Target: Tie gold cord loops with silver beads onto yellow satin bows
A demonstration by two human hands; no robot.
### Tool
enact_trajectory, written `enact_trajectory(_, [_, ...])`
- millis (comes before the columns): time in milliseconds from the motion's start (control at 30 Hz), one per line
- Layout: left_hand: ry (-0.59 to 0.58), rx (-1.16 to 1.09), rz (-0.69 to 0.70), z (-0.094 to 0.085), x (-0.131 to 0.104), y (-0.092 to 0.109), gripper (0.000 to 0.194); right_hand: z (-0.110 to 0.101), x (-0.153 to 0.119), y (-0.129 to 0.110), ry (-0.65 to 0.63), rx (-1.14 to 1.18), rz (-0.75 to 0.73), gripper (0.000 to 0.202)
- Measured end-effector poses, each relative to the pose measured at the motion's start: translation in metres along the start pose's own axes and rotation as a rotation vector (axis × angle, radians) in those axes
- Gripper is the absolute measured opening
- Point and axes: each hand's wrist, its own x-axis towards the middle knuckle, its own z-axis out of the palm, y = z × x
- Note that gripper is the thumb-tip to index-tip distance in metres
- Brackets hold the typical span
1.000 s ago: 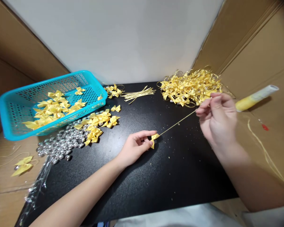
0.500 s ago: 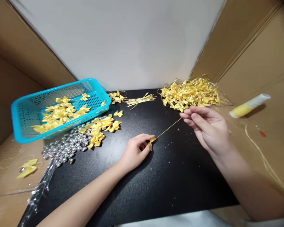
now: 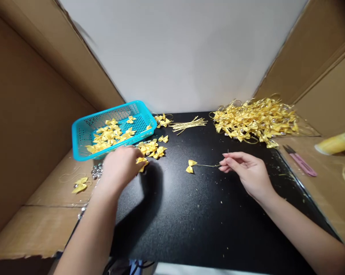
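Note:
My right hand pinches the end of a thin yellow cord above the black table. At the cord's other end a yellow ribbon bow lies close to the tabletop. My left hand is over the pile of silver beads, beside the loose yellow bows. Its fingers point down and are mostly hidden, so what they hold, if anything, does not show. One bow is right by its fingertips.
A blue basket with yellow bows stands at the back left. Cut yellow cords lie at the back middle, with a heap of finished bow loops to their right. Pink-handled snips and a yellow spool lie on the right.
My left hand has let go of the bow and moved left to the beads. The cord, still in my right hand, has gone slack and lower. The view has shifted; the snips now show.

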Motion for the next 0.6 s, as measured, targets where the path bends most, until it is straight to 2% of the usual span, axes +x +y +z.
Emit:
enact_trajectory(67, [-0.099,0.05,-0.184,-0.011,-0.016,-0.031,0.012,0.0,0.0,0.001,-0.003,-0.007,0.011,0.023])
enact_trajectory(133, [-0.194,0.034,-0.288,-0.014,-0.036,-0.052,0.013,0.001,0.0,0.001,-0.004,-0.012,0.021,0.022])
enact_trajectory(200, [-0.304,-0.007,-0.374,-0.012,-0.052,-0.06,0.021,0.002,0.0,0.001,-0.005,-0.013,0.032,0.022])
enact_trajectory(267, [-0.366,-0.013,-0.46,-0.008,-0.062,-0.059,0.031,0.004,-0.001,0.001,-0.014,-0.007,0.042,0.022])
enact_trajectory(333, [-0.333,-0.01,-0.512,-0.002,-0.066,-0.054,0.037,0.005,-0.002,0.002,-0.024,0.0,0.052,0.023])
enact_trajectory(400, [-0.272,-0.025,-0.508,0.006,-0.066,-0.051,0.038,0.006,-0.004,0.002,-0.03,0.001,0.061,0.023])
enact_trajectory(500, [-0.248,-0.062,-0.461,0.018,-0.064,-0.052,0.03,0.008,-0.006,0.003,-0.04,-0.004,0.073,0.023])
enact_trajectory(600, [-0.202,-0.128,-0.433,0.023,-0.067,-0.049,0.025,0.011,-0.008,0.001,-0.041,0.002,0.086,0.023])
